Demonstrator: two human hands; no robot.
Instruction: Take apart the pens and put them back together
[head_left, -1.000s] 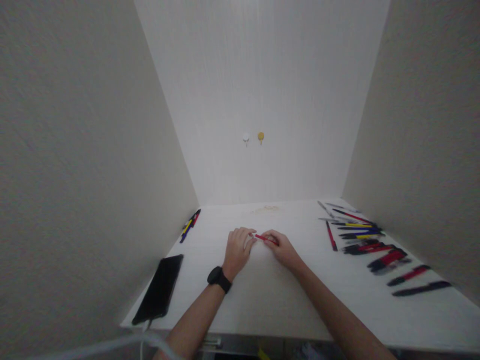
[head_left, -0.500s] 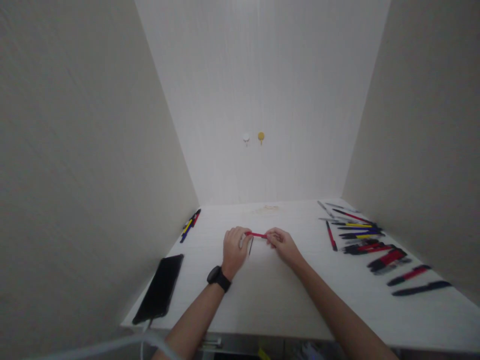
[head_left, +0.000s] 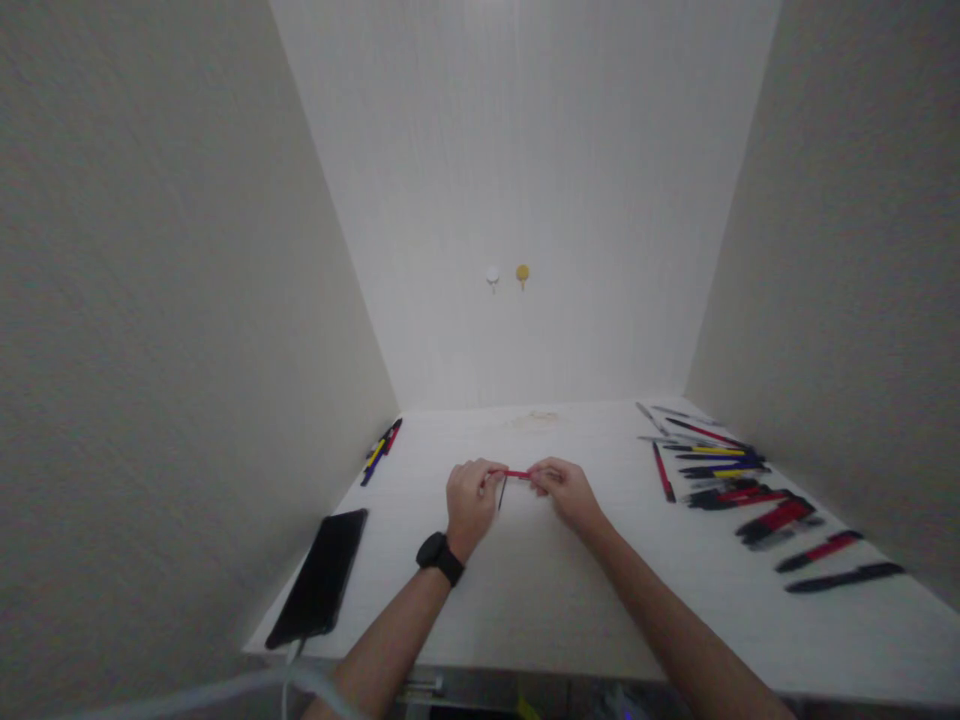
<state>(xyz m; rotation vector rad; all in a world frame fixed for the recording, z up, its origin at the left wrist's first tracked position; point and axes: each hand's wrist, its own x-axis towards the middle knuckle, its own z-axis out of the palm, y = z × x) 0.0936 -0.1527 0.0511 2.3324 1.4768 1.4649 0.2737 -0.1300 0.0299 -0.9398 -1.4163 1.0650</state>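
Note:
Between my two hands a slim red pen barrel (head_left: 517, 474) is held level above the white desk. My left hand (head_left: 471, 498), with a black watch (head_left: 440, 556) on its wrist, pinches the left end. The fingertips of my right hand (head_left: 562, 490) close on the right end. A thin dark stick (head_left: 502, 492), like a pen refill, slants down beside my left fingertips; whether it is held or lies on the desk I cannot tell. My fingers hide both ends of the barrel.
Along the right side lie several red, black, yellow and blue pens (head_left: 720, 470). At the left wall is a small group of pens (head_left: 382, 452). A black phone (head_left: 319, 578) with a white cable (head_left: 294, 655) rests at the front left. Walls enclose the desk (head_left: 570, 600).
Both hands have shifted very slightly, and my right fingers sit a little closer to my left hand along the red barrel. Everything else on the desk stays put.

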